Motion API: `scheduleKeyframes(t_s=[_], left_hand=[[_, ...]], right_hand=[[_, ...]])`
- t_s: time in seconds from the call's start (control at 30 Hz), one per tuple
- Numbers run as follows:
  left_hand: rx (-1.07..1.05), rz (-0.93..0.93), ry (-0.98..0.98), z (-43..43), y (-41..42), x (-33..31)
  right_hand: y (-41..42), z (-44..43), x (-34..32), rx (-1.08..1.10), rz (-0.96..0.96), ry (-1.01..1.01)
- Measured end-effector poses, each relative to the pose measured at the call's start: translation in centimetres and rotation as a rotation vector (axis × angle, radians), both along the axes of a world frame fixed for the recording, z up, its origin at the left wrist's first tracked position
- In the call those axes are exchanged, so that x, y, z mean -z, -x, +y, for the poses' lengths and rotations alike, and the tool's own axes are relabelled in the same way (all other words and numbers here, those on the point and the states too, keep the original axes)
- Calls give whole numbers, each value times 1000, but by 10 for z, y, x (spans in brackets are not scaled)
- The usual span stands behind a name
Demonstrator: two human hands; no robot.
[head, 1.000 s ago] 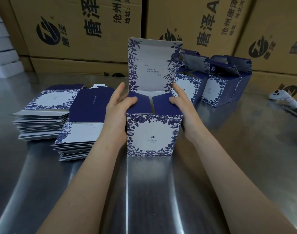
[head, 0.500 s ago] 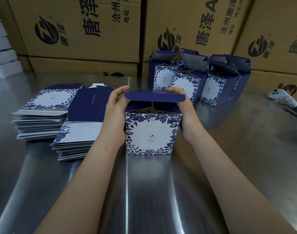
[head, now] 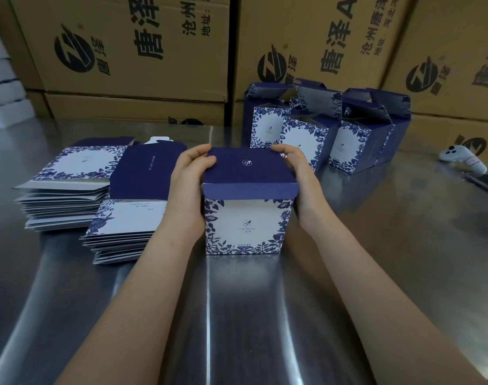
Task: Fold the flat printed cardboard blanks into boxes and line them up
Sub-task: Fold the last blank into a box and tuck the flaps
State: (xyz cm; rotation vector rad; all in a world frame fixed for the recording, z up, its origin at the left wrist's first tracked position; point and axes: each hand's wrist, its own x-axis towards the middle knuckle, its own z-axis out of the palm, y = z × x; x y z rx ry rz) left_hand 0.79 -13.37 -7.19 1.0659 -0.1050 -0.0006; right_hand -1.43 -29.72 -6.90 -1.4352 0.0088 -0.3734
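Note:
A blue-and-white floral box (head: 244, 226) stands upright on the steel table in front of me. Its dark blue lid (head: 247, 169) is folded down over the top, the front tuck flap hanging outside the front face. My left hand (head: 188, 184) holds the box's left side, thumb curled over the lid's back left corner. My right hand (head: 299, 179) holds the right side, fingers curled over the lid's back right corner. Several folded boxes (head: 329, 129) with raised lids stand in a row behind. Two stacks of flat blanks (head: 70, 187) (head: 129, 218) lie at the left.
Large brown shipping cartons (head: 143, 51) wall off the back of the steel table (head: 376, 259). A white handheld controller (head: 462, 158) lies at the right with a dark flat phone (head: 484, 182) beside it. White foam blocks (head: 1, 87) sit far left.
The box's lid stood upright a second ago; both hands swung it forward and down, and it now lies over the top with the tuck flap over the front face.

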Motion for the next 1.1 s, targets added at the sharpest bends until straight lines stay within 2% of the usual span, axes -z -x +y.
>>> scheduleKeyframes(t_s=[0.2, 0.37, 0.53, 0.67, 0.87, 0.97, 1.1], left_hand=[[-6, -17, 19, 1, 1, 0], [-73, -49, 21, 0, 3, 3], [-262, -130, -127, 0, 4, 4], [-321, -167, -229, 0, 6, 5], [-214, -238, -337, -1, 5, 6], [-129, -325, -472, -4, 4, 10], [-139, -393, -555, -8, 3, 13]], right_hand=[[-1, -5, 5, -25, -21, 25], [-2, -9, 9, 80, -166, 6], [-1, -9, 8, 94, -206, 33], [2, -12, 8, 64, -170, 36], [3, -13, 11, -19, -142, 104], [2, -12, 13, -23, -124, 142], [1, -11, 16, -23, -169, 168]])
